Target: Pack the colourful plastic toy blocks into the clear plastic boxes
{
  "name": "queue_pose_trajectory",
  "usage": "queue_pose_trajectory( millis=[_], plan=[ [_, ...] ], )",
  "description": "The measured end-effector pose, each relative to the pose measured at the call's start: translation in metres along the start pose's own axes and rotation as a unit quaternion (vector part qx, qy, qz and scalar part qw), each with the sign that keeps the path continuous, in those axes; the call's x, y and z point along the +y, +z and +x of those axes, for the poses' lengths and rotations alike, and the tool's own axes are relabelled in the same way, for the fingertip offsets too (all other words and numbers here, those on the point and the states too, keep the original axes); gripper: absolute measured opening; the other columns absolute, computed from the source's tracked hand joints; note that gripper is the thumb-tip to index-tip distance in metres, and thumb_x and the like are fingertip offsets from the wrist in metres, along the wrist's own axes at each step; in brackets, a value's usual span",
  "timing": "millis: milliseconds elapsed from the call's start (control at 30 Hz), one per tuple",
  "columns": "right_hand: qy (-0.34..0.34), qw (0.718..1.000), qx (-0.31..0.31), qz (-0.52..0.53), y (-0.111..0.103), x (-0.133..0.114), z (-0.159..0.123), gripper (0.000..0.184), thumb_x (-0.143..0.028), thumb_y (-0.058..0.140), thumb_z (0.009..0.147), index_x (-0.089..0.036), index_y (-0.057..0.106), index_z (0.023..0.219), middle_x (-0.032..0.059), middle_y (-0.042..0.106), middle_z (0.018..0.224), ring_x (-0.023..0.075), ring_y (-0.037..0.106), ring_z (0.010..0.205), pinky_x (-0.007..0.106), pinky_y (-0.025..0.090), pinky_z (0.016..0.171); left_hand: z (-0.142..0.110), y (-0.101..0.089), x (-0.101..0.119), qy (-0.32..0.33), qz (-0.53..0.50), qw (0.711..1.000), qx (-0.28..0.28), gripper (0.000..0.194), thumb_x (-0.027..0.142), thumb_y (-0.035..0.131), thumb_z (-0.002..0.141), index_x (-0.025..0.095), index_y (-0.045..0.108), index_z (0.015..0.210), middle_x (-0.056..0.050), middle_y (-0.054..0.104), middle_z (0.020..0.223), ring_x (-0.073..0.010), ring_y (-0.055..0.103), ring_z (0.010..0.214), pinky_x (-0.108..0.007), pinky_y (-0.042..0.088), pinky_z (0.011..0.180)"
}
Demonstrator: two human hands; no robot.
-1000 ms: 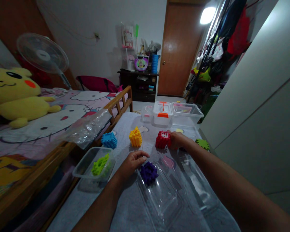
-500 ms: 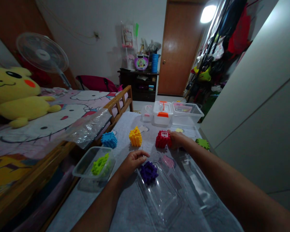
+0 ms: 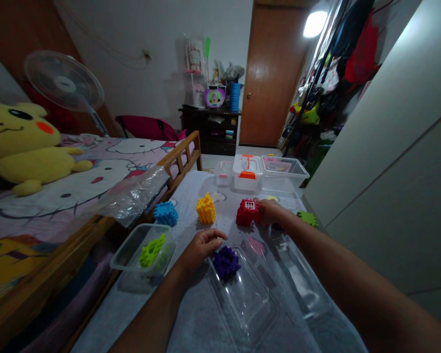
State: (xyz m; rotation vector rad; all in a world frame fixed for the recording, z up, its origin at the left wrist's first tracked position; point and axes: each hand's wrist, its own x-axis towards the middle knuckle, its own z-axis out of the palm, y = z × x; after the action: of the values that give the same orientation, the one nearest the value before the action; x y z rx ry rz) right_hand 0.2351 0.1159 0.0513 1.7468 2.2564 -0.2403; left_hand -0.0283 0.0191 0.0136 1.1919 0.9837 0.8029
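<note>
My right hand (image 3: 269,212) is at the right side of a red interlocking-block cube (image 3: 248,213) with a white grid window on its top. Its fingers close against that side, with the tips partly hidden. My left hand (image 3: 206,242) hovers or rests just above and left of a purple interlocking-block cube (image 3: 226,263), fingers loosely stretched, holding nothing. The purple cube sits on a clear plastic lid (image 3: 248,306). Farther left stand a yellow block cube (image 3: 206,208) and a blue block cube (image 3: 165,214). A dark piece is partly hidden under my right wrist.
A clear tub (image 3: 123,262) with lime-green pieces (image 3: 152,251) is at the left. A green piece (image 3: 307,218) lies beyond my right forearm. Clear boxes (image 3: 247,181) line the table's far end. A wooden bed rail (image 3: 180,149) borders the left, a pale cabinet (image 3: 397,196) the right.
</note>
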Motion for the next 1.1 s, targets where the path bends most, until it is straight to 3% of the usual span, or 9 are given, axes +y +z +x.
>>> queue_pose_trajectory(
  millis=[267,433,667,767,833,967,1100],
  plan=[
    [0.016,1.0,0.021,0.007,-0.02,0.0,-0.01,0.059,-0.028,0.073,0.067,-0.015,0.053,0.121,0.0167,0.073,0.108,0.0309,0.069,0.1,0.032,0.048,0.075,0.0,0.0,-0.001,-0.001,-0.012,1.0,0.003,0.024,0.032,0.069,0.071,0.015,0.07,0.089,0.005,0.045,0.059,-0.0096,0.038,0.054,-0.024,0.028,0.055],
    [0.042,0.997,0.051,0.031,-0.03,0.011,-0.012,0.065,-0.022,0.074,0.065,-0.016,0.05,0.125,0.0145,0.074,0.105,0.0289,0.07,0.095,0.03,0.047,0.07,-0.001,0.001,-0.003,-0.001,-0.023,1.0,0.013,0.024,0.031,0.068,0.072,0.015,0.07,0.09,0.006,0.044,0.059,-0.0095,0.038,0.054,-0.024,0.027,0.055],
    [0.032,0.987,0.132,0.081,-0.083,0.025,-0.042,0.074,-0.027,0.072,0.069,-0.015,0.039,0.134,0.0112,0.072,0.104,0.0223,0.067,0.084,0.027,0.045,0.065,-0.001,0.002,-0.002,0.005,-0.032,0.999,0.014,0.023,0.031,0.068,0.072,0.016,0.071,0.089,0.005,0.046,0.06,-0.0098,0.039,0.055,-0.024,0.028,0.056],
    [-0.061,0.973,0.188,0.116,-0.102,0.003,-0.078,0.073,-0.03,0.073,0.068,-0.016,0.042,0.133,0.0109,0.07,0.1,0.0239,0.064,0.083,0.031,0.045,0.068,0.0,0.0,-0.002,0.003,-0.03,1.0,0.009,0.024,0.032,0.07,0.071,0.015,0.072,0.088,0.005,0.047,0.06,-0.0101,0.04,0.055,-0.024,0.028,0.056],
    [-0.13,0.967,0.169,0.14,-0.103,-0.022,-0.107,0.075,-0.029,0.073,0.067,-0.018,0.041,0.134,0.0101,0.069,0.103,0.0244,0.064,0.088,0.033,0.047,0.074,0.001,-0.001,-0.002,0.006,-0.021,1.0,0.003,0.026,0.033,0.071,0.069,0.015,0.072,0.088,0.004,0.048,0.06,-0.0101,0.04,0.055,-0.024,0.028,0.056],
    [-0.248,0.955,0.071,0.148,-0.077,-0.075,-0.149,0.067,-0.024,0.073,0.066,-0.017,0.047,0.128,0.0108,0.066,0.108,0.0251,0.062,0.097,0.034,0.046,0.083,0.002,-0.003,-0.002,0.016,-0.01,1.0,-0.006,0.028,0.034,0.071,0.071,0.015,0.073,0.091,0.003,0.051,0.062,-0.0102,0.041,0.056,-0.024,0.028,0.056],
    [-0.275,0.958,-0.007,0.084,-0.042,-0.099,-0.16,0.056,-0.022,0.075,0.065,-0.014,0.053,0.116,0.0103,0.066,0.098,0.0261,0.062,0.091,0.037,0.044,0.083,0.002,-0.003,-0.002,0.016,-0.012,1.0,-0.008,0.029,0.035,0.072,0.07,0.014,0.072,0.09,0.003,0.052,0.062,-0.0101,0.04,0.056,-0.024,0.028,0.055]
  ],
)
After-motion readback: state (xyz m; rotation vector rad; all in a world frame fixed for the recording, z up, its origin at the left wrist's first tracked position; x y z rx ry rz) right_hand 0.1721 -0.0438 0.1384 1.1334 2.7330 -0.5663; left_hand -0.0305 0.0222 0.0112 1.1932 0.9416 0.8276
